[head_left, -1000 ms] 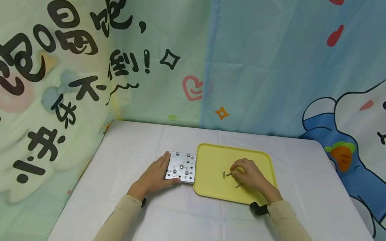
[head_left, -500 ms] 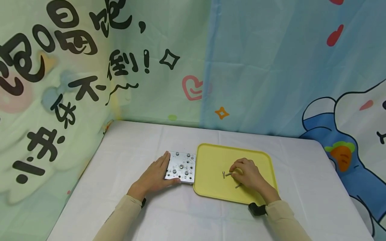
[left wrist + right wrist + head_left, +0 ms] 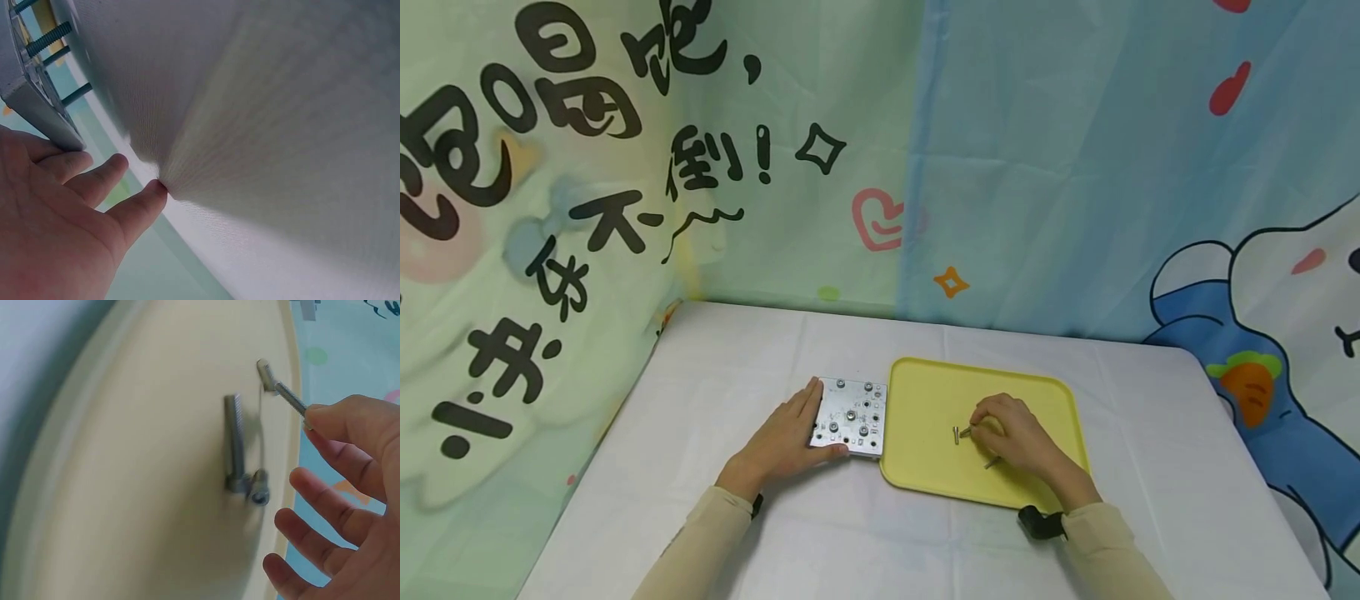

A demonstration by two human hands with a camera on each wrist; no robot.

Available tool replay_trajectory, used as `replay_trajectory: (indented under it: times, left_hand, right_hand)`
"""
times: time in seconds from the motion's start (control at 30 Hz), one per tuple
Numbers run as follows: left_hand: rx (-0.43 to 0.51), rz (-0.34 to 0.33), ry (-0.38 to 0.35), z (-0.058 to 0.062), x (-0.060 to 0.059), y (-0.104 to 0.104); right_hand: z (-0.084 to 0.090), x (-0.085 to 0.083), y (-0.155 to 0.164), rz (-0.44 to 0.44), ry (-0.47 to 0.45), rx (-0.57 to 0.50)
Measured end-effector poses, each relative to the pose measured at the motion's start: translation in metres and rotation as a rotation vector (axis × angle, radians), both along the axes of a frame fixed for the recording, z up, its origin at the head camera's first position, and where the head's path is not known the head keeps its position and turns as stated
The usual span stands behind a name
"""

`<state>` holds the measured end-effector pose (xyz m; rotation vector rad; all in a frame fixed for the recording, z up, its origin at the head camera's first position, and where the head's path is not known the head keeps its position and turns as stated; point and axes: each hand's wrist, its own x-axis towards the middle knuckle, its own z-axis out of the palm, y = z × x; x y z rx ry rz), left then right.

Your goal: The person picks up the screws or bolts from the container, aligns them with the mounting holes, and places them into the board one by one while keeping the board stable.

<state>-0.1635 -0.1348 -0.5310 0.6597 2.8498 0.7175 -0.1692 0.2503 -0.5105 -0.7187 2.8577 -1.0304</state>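
A white-covered table [image 3: 745,358] is seen, backed by cartoon-printed cloth. Right of its middle a yellow tray [image 3: 925,392] is laid, and just beside the tray's left edge a square metal plate [image 3: 850,414] with holes and fitted screws is set.

The plate is steadied by the left hand [image 3: 782,442]: the fingers are laid nearly straight along its left edge, the thumb at its near edge, and nothing is curled round it.

Over the tray the right hand [image 3: 1018,437] is held, and a socket-head bolt [image 3: 280,386] is pinched by its threaded end between thumb and forefinger, its head pointing left just above the tray floor. The other 3 fingers are loosely spread.

2 more bolts are left in the tray: 1 [image 3: 235,447] lying flat to the left of the hand, 1 [image 3: 992,461] partly hidden under it.

The held bolt is judged light, rigid and smooth, so easily rolled or dropped; a firm pinch on the threaded shank is judged the surest hold.
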Motion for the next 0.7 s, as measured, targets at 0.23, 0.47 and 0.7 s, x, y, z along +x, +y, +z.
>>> replay_trajectory:
  times: [0.23,0.47,0.7]
  left_hand:
    - [0.003,0.003,0.001,0.0,0.0,0.0]
    - [-0.001,-0.002,0.006,0.001,0.0,0.0]
    - [0.003,-0.003,0.002,0.002,0.0,0.0]
  right_hand:
    - [0.006,-0.002,-0.018,0.048,0.012,-0.064]
    - [0.015,-0.003,-0.047,0.102,0.04,-0.044]
    - [0.024,-0.002,-0.076,0.151,0.032,-0.027]
